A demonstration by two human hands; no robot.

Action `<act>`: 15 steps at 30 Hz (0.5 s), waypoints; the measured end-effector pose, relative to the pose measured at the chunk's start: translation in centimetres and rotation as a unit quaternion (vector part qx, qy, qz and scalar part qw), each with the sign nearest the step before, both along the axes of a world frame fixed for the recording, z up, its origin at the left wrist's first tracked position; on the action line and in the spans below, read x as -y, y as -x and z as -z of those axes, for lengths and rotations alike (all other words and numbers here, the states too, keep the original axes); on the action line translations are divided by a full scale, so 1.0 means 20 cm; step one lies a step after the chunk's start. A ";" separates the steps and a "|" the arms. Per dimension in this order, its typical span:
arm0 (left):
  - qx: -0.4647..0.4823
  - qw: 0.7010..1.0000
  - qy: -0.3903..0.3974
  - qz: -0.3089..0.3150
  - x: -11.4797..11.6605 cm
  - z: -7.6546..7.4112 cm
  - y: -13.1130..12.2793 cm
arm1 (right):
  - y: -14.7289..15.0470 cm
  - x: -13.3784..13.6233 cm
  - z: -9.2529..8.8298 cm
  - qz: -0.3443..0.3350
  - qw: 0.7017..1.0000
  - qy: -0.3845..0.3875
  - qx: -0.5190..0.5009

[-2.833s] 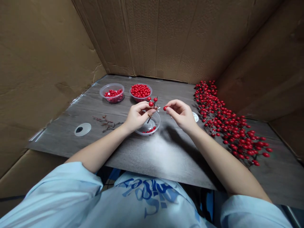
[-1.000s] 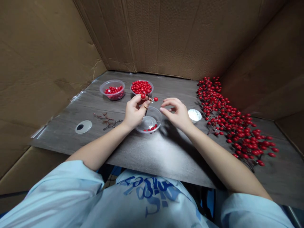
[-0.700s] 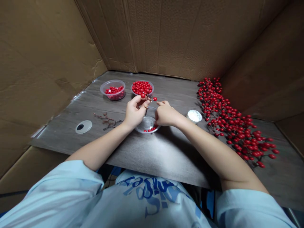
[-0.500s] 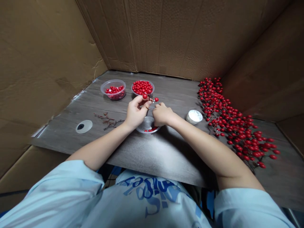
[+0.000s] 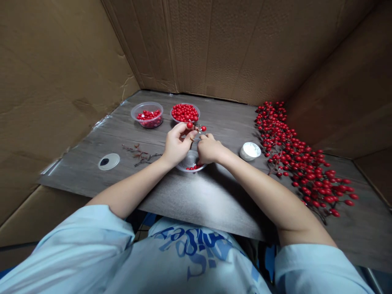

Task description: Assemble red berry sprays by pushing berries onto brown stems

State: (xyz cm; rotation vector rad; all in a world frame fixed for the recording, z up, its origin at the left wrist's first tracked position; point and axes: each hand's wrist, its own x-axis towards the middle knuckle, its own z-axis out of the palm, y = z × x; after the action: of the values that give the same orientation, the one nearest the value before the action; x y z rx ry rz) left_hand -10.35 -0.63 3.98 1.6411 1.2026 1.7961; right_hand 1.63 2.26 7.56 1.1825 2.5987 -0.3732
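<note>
Between the thumb and fingers of my left hand (image 5: 177,145) is a thin berry stem with red berries (image 5: 203,128) at its tips. My right hand (image 5: 211,149) is over the right side of a clear plastic bowl (image 5: 182,166), with its fingers bent down toward the inside. Its fingertips are hidden, so I cannot see what they touch. A few small red berries (image 5: 192,167) lie in the bottom of this bowl. Just behind my left hand stands a tub heaped with red berries (image 5: 184,112).
A second clear tub (image 5: 147,115) holds fewer red berries. Bare brown twigs (image 5: 137,154) and a round white disc (image 5: 109,161) with a dark spot lie at left. At right stand a small pot of white stuff (image 5: 251,150) and a pile of berry branches (image 5: 306,163). Cardboard walls (image 5: 196,49) enclose the table.
Both hands stay almost in place, and the stem remains in my left hand. More red berries show in the near bowl under my right hand. The whole view has shifted slightly.
</note>
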 end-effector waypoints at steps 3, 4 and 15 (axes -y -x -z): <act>-0.001 1.000 -0.005 0.001 0.00 0.00 0.00 | 0.00 0.00 0.00 -0.004 1.000 -0.007 0.009; 0.000 1.000 -0.006 0.002 0.00 0.01 0.00 | 0.00 0.00 0.00 -0.006 1.000 -0.008 0.011; -0.003 1.000 -0.006 -0.007 0.01 -0.01 0.00 | -0.04 -0.03 -0.05 -0.046 0.996 -0.001 -0.079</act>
State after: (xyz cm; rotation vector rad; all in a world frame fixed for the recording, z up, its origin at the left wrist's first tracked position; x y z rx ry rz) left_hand -10.36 -0.75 4.19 1.6504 1.2111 1.8124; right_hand 2.47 2.78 8.54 1.0696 2.7772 -0.4613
